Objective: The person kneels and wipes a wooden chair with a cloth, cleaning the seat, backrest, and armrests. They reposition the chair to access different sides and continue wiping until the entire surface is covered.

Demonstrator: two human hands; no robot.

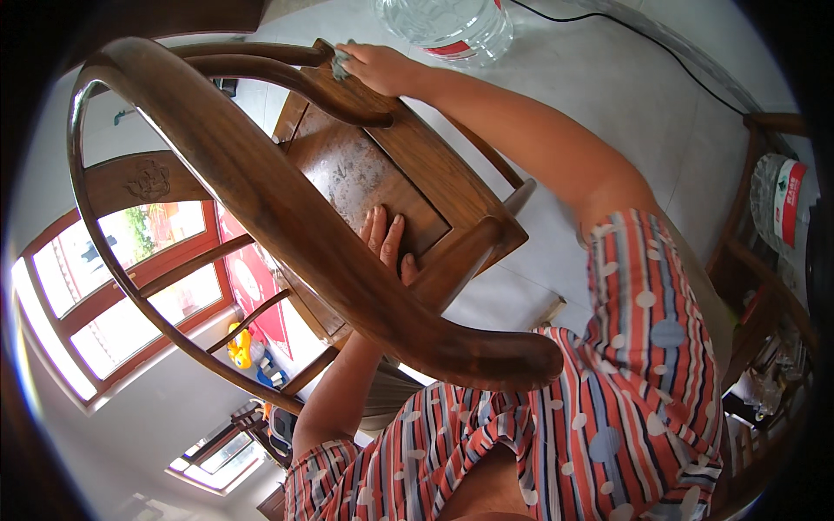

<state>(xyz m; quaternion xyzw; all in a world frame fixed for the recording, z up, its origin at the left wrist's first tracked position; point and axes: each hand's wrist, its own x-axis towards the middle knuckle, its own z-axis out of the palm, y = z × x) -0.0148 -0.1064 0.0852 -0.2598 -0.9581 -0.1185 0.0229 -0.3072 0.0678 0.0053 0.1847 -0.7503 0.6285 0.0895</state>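
Note:
A dark wooden armchair (260, 189) with a curved top rail and a carved backrest splat (148, 181) stands tilted in the view before me. My right hand (376, 67) grips a crumpled grey-green cloth (340, 65) against a corner of the wooden seat frame (427, 163). My left hand (384, 238) reaches under the curved armrest. Its palm lies flat on the inset seat panel (345, 169), fingers slightly apart and holding nothing. Pale, cloudy patches and glare show on that panel. The rail hides part of my left wrist.
A large clear plastic water bottle (449, 29) stands on the tiled floor beyond my right hand. Another bottle (782, 202) rests on wooden furniture (749, 286) at right. A black cable (651, 49) runs along the wall. A yellow toy (241, 346) lies past the chair, near red-framed windows (130, 273).

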